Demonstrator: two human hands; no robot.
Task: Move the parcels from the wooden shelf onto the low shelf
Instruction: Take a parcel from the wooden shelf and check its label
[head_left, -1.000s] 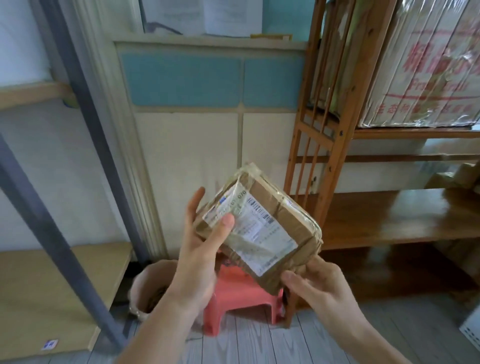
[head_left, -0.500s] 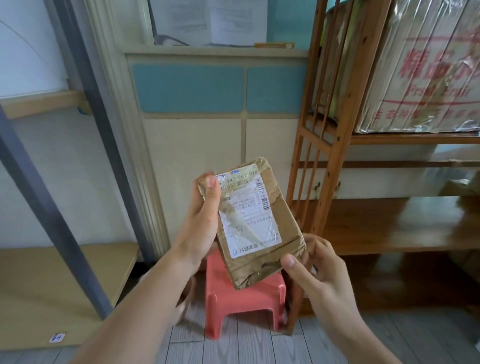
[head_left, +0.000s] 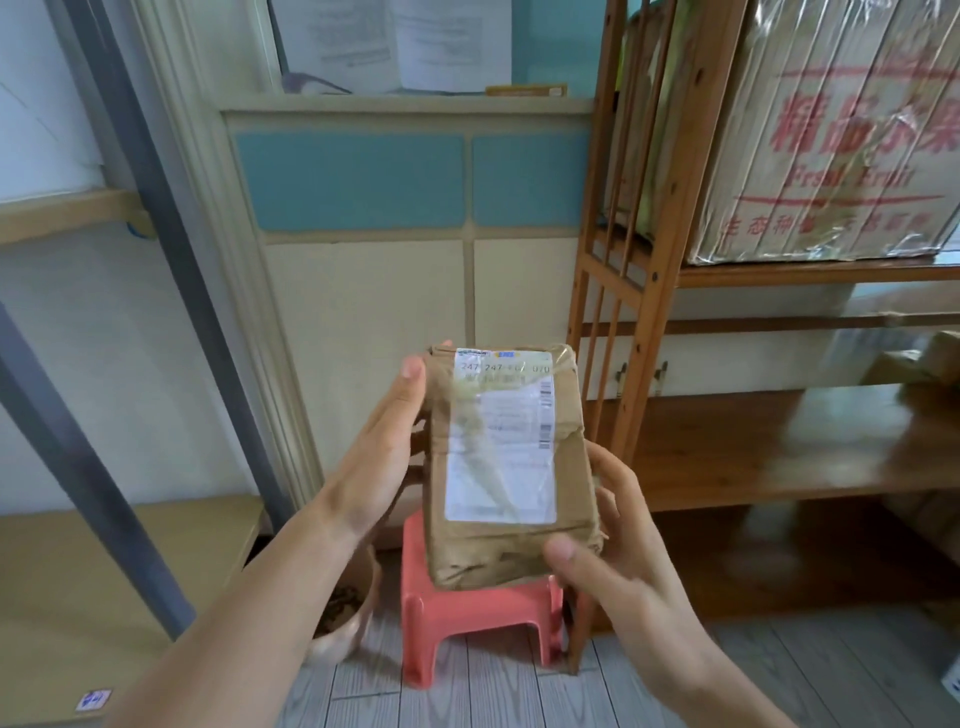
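A brown taped parcel (head_left: 506, 556) with a white shipping label is held upright in the middle of the view, label facing me. My left hand (head_left: 382, 457) grips its upper left edge, thumb on the top corner. My right hand (head_left: 608, 545) holds its lower right corner, thumb on the front. The wooden shelf (head_left: 779, 452) stands to the right, with more brown parcels (head_left: 924, 364) blurred at its far right. The low shelf (head_left: 93, 597), a pale board, lies at the lower left behind a grey metal post (head_left: 88, 467).
A red plastic stool (head_left: 483, 618) stands on the floor right under the parcel. A brown round pot (head_left: 348, 613) sits left of it. A large plastic-wrapped fruit carton (head_left: 831, 135) fills the wooden shelf's upper level. A panelled door is behind.
The parcel has turned from tilted to upright, with its label squarely facing me. Both hands stayed on it and shifted slightly right and down.
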